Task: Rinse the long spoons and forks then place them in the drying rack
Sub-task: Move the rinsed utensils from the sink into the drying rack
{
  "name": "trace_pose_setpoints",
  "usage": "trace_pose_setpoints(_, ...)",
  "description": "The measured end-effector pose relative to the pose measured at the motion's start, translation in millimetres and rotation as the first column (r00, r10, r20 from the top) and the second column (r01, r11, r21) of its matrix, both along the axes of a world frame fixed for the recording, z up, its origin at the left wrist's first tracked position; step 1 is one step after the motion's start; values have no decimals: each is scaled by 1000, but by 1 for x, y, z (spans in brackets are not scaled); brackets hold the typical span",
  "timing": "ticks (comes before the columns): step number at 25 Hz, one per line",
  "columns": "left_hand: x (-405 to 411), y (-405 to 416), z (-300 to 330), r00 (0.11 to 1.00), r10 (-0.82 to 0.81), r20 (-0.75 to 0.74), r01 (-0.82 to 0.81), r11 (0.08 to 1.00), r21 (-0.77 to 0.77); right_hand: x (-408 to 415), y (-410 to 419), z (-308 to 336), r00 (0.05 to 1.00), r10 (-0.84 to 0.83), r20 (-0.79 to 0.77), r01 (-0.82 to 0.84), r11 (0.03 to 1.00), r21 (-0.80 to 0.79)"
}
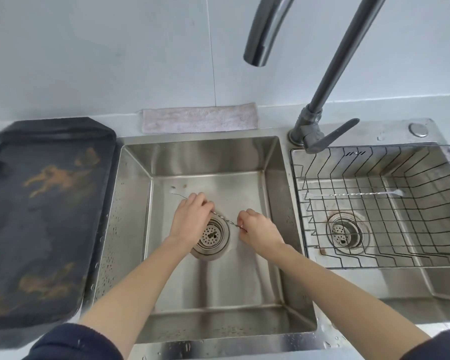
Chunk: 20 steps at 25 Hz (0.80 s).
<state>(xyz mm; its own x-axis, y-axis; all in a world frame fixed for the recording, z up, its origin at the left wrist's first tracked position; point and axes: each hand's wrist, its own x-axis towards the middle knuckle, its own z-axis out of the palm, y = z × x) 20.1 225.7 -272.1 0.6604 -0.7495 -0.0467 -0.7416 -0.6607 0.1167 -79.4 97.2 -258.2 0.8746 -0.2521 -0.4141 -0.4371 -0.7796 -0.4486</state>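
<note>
Stainless double sink [272, 162] set in a pale countertop [130, 118], white tiled wall [115, 48] behind. Left basin wet, droplets along its left wall and near rim. Round perforated drain strainer [211, 236] at basin centre.

Left hand [190, 219] low over the basin floor at 10 o'clock from the strainer, fingers curled down around one end of a thin twisted-handle utensil [230, 224]. Right hand [257, 229] at 3 o'clock from the strainer, fingertips pinched on the other end. Utensil stretched between both hands across the strainer's upper edge; spoon or fork cannot be told. Thin wire-like piece [179, 195] projecting past the left hand toward 10 o'clock.

Wire drying rack [374, 162] seated in the right basin, above a second drain [344, 233]. One long twisted-handle utensil [356, 194] lying crosswise on the rack floor, white tip toward 3 o'clock.

Dark faucet [330, 79] mounted between basins at 12 o'clock, spout over the left basin, no water visible. Folded pale cloth [200, 118] on the ledge behind. Dark patterned tray [44, 216] at 9 o'clock, beside the sink. Dark sleeves [73, 344] pushed up the forearms.
</note>
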Motion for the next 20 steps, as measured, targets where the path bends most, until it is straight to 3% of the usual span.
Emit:
trace_pose_setpoints(8, -6, -1, 48, 982, -76, 170, 95, 990, -106, -12, -12, 45, 984, -14, 176, 22, 999, -48)
trace_pose_setpoints(20, -56, -32, 94, 940, -170, 296, 184, 983, -19, -68, -49, 79, 946, -38, 321, 80, 990, -120)
